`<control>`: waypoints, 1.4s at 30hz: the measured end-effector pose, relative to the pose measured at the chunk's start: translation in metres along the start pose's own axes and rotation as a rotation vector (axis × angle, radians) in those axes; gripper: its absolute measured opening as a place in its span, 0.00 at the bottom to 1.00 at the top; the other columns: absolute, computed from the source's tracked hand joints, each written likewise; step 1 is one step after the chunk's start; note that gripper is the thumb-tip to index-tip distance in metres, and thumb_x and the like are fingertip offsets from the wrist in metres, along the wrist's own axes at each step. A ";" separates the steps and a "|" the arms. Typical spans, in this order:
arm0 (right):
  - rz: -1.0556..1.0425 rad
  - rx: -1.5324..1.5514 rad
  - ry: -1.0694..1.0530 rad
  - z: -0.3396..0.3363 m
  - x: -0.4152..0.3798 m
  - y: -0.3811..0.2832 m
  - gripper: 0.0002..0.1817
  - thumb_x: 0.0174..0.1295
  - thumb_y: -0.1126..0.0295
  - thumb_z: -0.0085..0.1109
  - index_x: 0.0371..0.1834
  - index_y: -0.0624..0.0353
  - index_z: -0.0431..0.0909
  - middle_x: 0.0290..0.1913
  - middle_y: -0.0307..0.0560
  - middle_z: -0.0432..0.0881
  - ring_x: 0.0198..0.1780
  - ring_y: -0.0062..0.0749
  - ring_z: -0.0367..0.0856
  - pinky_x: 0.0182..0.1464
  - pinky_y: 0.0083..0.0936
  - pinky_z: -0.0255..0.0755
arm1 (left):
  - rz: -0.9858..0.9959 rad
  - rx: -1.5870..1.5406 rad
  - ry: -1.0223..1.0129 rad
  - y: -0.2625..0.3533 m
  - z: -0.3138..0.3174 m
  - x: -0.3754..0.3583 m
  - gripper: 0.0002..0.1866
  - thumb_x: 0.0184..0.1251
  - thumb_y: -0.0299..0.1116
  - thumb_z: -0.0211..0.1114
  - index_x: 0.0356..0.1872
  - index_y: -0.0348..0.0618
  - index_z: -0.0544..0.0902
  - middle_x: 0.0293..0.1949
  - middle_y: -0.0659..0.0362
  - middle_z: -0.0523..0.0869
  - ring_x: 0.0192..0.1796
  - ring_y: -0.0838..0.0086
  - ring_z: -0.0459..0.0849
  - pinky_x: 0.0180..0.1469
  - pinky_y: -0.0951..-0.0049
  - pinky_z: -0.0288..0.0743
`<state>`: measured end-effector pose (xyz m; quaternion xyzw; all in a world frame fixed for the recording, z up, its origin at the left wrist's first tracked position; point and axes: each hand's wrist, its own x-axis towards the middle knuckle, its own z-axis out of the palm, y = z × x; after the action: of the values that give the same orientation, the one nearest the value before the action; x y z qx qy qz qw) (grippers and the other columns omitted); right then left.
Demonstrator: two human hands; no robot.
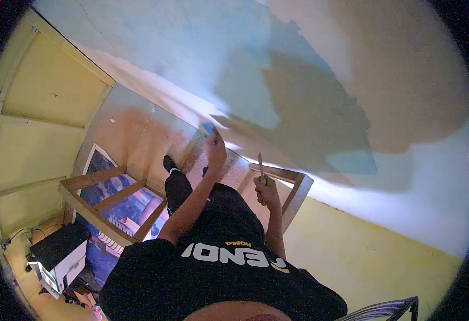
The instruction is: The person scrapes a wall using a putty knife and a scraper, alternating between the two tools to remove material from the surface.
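Shirt (191, 283), right hand (268, 192) closed around tool (261, 162)

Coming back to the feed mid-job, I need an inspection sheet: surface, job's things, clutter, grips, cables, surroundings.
Surface: upper wall, patchy blue and beige, shadowed.
Job's things: small flat blue tool, wall contact unclear; narrow-bladed tool.
Clutter: dark-topped white box; poster partly behind a wooden ladder-like frame.
Grips: left grip closed on the blue tool; right grip closed on the narrow-bladed one.
Cables: thin dark cable near the box.
Surroundings: yellow panelling left, yellow wall right.
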<state>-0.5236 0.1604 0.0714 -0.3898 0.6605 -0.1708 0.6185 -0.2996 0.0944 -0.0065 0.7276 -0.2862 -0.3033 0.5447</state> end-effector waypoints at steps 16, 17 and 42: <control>-0.002 -0.011 0.043 -0.004 -0.018 0.008 0.21 0.70 0.46 0.50 0.46 0.53 0.69 0.21 0.37 0.69 0.11 0.18 0.67 0.10 0.20 0.59 | -0.365 -0.501 -0.353 -0.042 0.022 -0.004 0.08 0.58 0.27 0.62 0.34 0.34 0.86 0.24 0.61 0.83 0.27 0.77 0.79 0.34 0.71 0.75; 0.001 -0.008 0.042 -0.005 -0.018 0.007 0.21 0.70 0.45 0.51 0.47 0.53 0.70 0.21 0.36 0.68 0.11 0.18 0.66 0.10 0.20 0.58 | -0.216 -0.419 -0.166 -0.058 0.023 0.010 0.09 0.60 0.30 0.62 0.29 0.34 0.85 0.21 0.59 0.81 0.25 0.77 0.77 0.31 0.70 0.72; -0.093 0.027 0.003 0.005 -0.019 -0.012 0.29 0.73 0.54 0.50 0.74 0.50 0.61 0.19 0.36 0.70 0.10 0.18 0.66 0.09 0.18 0.61 | 0.201 0.064 -0.321 0.002 -0.009 -0.047 0.21 0.63 0.21 0.56 0.58 0.42 0.79 0.31 0.39 0.80 0.31 0.52 0.83 0.34 0.61 0.74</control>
<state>-0.5169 0.1680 0.0917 -0.4111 0.6405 -0.2089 0.6141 -0.3235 0.1347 0.0032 0.6546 -0.4501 -0.3506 0.4960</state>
